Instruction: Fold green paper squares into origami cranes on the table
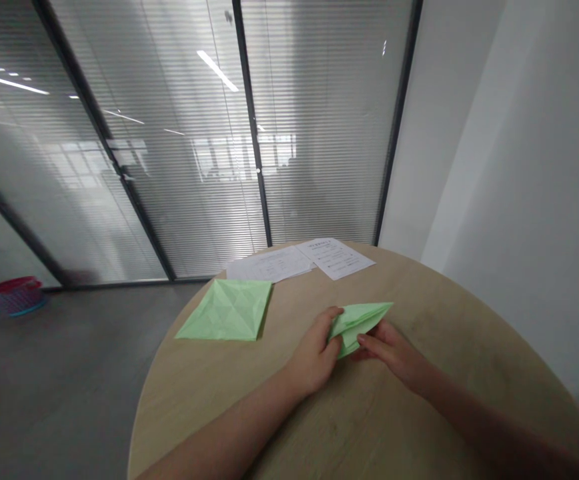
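Note:
A folded light green paper piece (358,321) rests on the round wooden table (449,313), its pointed tip aimed right. My left hand (317,351) pinches its left edge, thumb below and fingers above. From the right, my right hand (390,351) pinches the lower edge of the same piece. A second green paper (226,310), creased and lying flat as a square, sits to the left near the table's rim, untouched.
Two white printed sheets (302,261) lie at the table's far edge. Behind stand glass partitions with blinds and a white wall on the right. A red and blue basket (13,295) sits on the grey floor at far left.

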Demonstrator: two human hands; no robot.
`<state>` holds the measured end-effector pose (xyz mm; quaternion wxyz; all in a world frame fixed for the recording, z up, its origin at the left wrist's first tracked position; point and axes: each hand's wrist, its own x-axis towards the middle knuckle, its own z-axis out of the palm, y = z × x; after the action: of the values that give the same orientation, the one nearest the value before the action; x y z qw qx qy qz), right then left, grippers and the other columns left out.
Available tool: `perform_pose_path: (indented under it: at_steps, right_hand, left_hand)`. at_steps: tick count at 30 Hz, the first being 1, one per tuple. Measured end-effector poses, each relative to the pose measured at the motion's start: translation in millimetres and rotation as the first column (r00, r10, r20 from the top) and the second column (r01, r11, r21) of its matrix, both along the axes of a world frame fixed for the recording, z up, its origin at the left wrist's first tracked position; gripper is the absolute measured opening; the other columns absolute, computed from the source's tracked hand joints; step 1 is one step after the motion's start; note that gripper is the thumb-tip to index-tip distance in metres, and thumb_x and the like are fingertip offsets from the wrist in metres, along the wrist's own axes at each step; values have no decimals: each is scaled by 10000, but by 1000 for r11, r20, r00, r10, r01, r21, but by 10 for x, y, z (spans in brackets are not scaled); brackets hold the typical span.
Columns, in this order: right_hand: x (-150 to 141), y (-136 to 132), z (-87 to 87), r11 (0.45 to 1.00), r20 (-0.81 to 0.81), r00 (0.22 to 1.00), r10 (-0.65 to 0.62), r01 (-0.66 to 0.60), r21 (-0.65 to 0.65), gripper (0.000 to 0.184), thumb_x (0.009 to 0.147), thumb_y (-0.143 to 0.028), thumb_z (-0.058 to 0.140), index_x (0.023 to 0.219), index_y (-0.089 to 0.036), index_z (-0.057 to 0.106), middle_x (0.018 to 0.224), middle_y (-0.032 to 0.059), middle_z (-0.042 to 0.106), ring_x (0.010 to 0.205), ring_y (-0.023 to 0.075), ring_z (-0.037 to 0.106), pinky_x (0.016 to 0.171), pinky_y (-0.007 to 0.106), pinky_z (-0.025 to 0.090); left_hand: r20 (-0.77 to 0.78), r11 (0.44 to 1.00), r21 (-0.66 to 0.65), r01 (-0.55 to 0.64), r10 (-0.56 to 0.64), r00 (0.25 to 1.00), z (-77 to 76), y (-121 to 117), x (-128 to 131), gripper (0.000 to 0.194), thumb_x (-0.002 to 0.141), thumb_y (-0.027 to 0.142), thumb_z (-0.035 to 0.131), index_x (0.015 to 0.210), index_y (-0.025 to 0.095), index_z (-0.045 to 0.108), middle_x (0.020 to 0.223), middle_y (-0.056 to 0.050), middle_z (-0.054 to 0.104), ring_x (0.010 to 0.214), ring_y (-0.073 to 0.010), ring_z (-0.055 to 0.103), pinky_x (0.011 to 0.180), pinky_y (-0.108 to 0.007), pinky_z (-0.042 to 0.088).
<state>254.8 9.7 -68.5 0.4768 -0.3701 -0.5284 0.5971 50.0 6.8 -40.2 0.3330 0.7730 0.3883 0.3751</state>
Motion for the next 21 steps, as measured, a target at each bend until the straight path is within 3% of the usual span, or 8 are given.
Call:
perform_pose_path:
  at_steps: [4,10,13,18,21]
  right_hand:
    - [-103,-53,-3,991,-94,995,-37,24,-135,553,782,-457,831,1274,-261,673,1227,97,728,1023,282,712,779,403,628]
    - [-241,-108,76,987,-120,987,-103,87,-131,670,755,-468,810,1380,-299,636,1198,85,743,946,262,723,686,338,604]
    - [-244,-98,74,985,-65,988,-142,134,-105,652,766,-478,787,1373,-287,645,1134,87,759,892,262,722,640,322,588]
    - [-197,-58,45,984,35,985,-169,171,-56,692,828,-487,722,1476,-305,560,1242,98,719,892,271,708,625,348,603]
    - [-152,-13,-3,980,129,973,-192,196,-20,849,848,-493,690,1609,-278,379,982,65,750,663,217,670,530,332,578]
  left_hand:
    - [-146,991,128,-36,55,988,17,-47,29,559,1011,219,403,1563,134,439,1660,-189,387,1525,-294,400,1279,-498,306]
    - [-312,975,222,-26,96,945,41,-130,91,602,1008,229,427,1601,133,396,1707,-199,288,1551,-340,350,1262,-514,339]
    - [-313,972,233,-25,99,945,42,-143,103,617,999,224,447,1609,152,390,1714,-187,277,1550,-350,346,1260,-527,338]
    - [-203,980,195,-50,90,975,28,-134,102,566,1011,243,460,1573,169,456,1690,-177,340,1527,-349,388,1260,-515,338]
    - [-137,980,171,-105,129,982,-3,-86,72,540,997,203,464,1536,192,490,1644,-156,431,1468,-325,472,1236,-518,372]
